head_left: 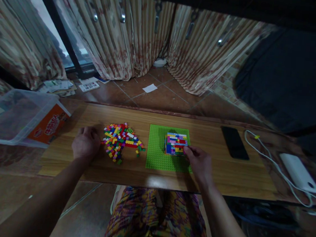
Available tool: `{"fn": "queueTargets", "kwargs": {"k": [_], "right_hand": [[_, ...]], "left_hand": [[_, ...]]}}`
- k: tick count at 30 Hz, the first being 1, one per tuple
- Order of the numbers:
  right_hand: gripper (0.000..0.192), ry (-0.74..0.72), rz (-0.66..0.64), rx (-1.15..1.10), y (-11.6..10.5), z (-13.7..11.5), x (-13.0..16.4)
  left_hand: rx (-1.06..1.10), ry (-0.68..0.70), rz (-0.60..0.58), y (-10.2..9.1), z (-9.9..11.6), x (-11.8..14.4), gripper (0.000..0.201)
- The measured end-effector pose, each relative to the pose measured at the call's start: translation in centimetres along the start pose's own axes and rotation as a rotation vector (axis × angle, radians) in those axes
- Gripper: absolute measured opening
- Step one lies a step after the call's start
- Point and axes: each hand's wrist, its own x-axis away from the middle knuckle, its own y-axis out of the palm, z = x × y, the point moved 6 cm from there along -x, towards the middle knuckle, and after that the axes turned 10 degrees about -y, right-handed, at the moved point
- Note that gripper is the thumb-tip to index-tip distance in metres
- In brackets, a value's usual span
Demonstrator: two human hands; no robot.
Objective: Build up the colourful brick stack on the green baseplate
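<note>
On a green studded baseplate (154, 155) stands a compact block built of toy bricks (175, 145), in rows of blue, white, red, yellow and pink. My right hand (200, 165) reaches in from the right, its thumb and forefinger closed at the block's right edge. Whether a separate small brick sits between those fingertips is too small to see. To the left of the baseplate lies a heap of loose coloured toy bricks (116, 139). My left hand (85, 143) rests on the wooden board just left of the heap, fingers curled under; anything inside them is hidden.
A clear plastic bin (22, 117) with an orange label stands at the left end of the wooden board (119, 176). Toward the right lie a black phone (234, 143), a white power bank (299, 172) and a looping white cable (275, 169). Striped curtains (142, 39) hang beyond.
</note>
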Motion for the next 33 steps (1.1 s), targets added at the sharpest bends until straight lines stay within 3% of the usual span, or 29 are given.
{"fn": "queueTargets", "kwargs": {"k": [10,15,20,27,33], "right_hand": [[0.038,-0.079,-0.017,0.163,0.1,-1.8,-0.1],[0.045,-0.078,-0.081,0.145,-0.2,-1.5,-0.1],[0.055,-0.112,0.002,0.195,-1.6,-1.5,0.7],[0.049,-0.205,-0.044,0.475,0.5,-2.4,2.4],[0.047,-0.163,-0.058,0.426,0.6,-1.7,1.7]], "left_hand": [[0.015,0.023,0.002,0.1,-0.1,-0.1,0.032],[0.004,0.024,0.0,0.1,-0.1,-0.2,0.031],[0.008,0.021,0.011,0.1,-0.2,-0.2,0.032],[0.005,0.037,0.011,0.1,0.0,-0.2,0.032],[-0.013,0.027,-0.007,0.0,0.1,0.0,0.032]]}}
